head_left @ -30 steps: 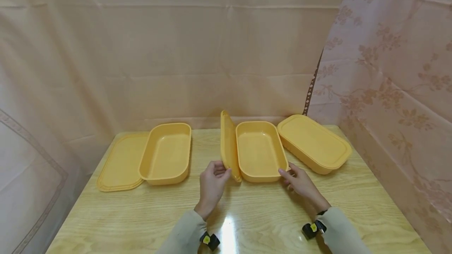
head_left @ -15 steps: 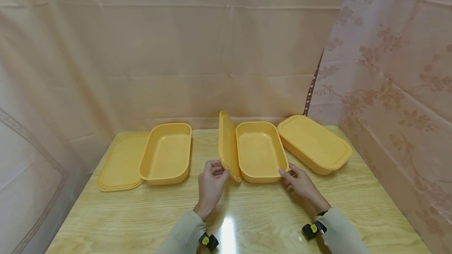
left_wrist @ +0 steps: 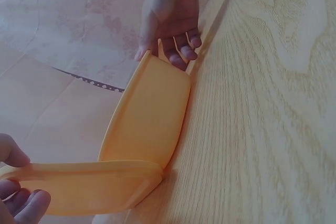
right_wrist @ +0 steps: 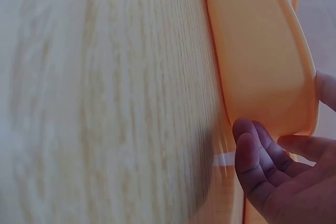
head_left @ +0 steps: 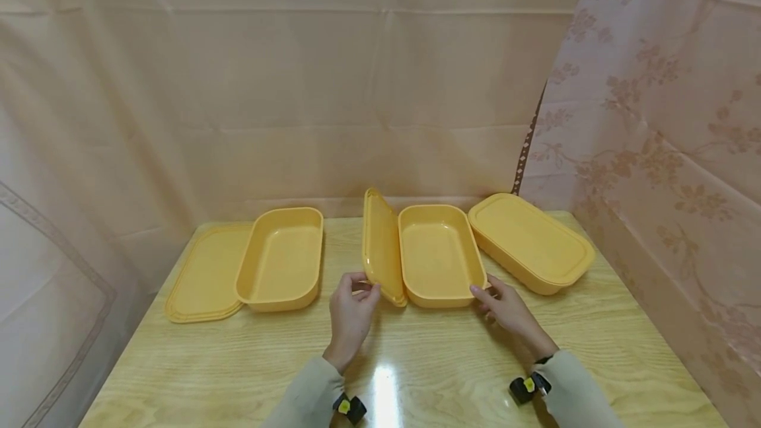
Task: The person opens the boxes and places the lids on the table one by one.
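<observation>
A yellow plastic lid (head_left: 382,243) stands on its long edge, leaning left, beside the middle yellow food container (head_left: 440,253). My left hand (head_left: 352,309) pinches the lid's near left corner between thumb and fingers; the left wrist view shows the thumb above the lid edge (left_wrist: 89,184) and the fingers below. At the container's near right corner, my right hand (head_left: 505,306) holds the rim, thumb over the top and index finger against the outer wall (right_wrist: 262,61). The other right fingers curl loosely below that corner. The container sits uncovered, its inside bare.
On the left, another uncovered yellow container (head_left: 281,259) overlaps a flat yellow lid (head_left: 205,276). A third container with its lid on (head_left: 529,240) stands angled at the right, close to the middle one. Curtains (head_left: 380,84) hang behind the wooden table (head_left: 452,368).
The lid has tilted further left, its upper edge swinging away from the middle container, and my left hand has moved slightly left with it. My right hand has stayed at the container's corner.
</observation>
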Available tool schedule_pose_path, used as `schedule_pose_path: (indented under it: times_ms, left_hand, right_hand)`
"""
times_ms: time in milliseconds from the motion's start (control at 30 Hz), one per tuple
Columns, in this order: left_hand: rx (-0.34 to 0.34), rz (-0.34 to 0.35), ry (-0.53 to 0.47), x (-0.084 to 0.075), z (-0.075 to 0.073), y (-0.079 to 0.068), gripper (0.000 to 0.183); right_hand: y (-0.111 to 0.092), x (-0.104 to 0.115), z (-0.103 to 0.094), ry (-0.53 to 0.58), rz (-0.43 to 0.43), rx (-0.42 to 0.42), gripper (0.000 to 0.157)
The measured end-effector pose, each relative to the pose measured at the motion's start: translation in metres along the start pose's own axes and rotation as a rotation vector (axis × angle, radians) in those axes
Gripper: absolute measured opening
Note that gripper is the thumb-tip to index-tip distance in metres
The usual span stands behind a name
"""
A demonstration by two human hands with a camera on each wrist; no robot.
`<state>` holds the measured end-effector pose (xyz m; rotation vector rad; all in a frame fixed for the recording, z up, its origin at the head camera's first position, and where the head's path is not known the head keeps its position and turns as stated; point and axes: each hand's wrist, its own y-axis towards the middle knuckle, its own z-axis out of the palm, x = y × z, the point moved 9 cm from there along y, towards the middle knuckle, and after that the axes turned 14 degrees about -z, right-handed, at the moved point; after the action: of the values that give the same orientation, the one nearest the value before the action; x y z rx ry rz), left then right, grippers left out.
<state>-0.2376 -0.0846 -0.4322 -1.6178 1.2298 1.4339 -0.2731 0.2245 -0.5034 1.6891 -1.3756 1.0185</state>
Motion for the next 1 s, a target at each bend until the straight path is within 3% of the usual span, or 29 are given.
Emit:
schedule_pose_path:
  times_ms: [333, 633, 1000]
  left_hand:
    - [0.010, -0.008, 0.030, -0.001, -0.002, 0.001, 0.036]
    - [0.020, -0.051, 0.103, 0.002, -0.007, 0.001, 0.035]
    - [0.026, -0.219, 0.082, 0.031, -0.012, 0.008, 0.017]
  right_hand:
    - [-0.001, 0.001, 0.000, 0.023, -0.004, 0.000, 0.058]
    - [0.000, 0.000, 0.000, 0.008, -0.004, -0.002, 0.057]
    - [0.001, 0.000, -0.001, -0.005, -0.017, 0.002, 0.060]
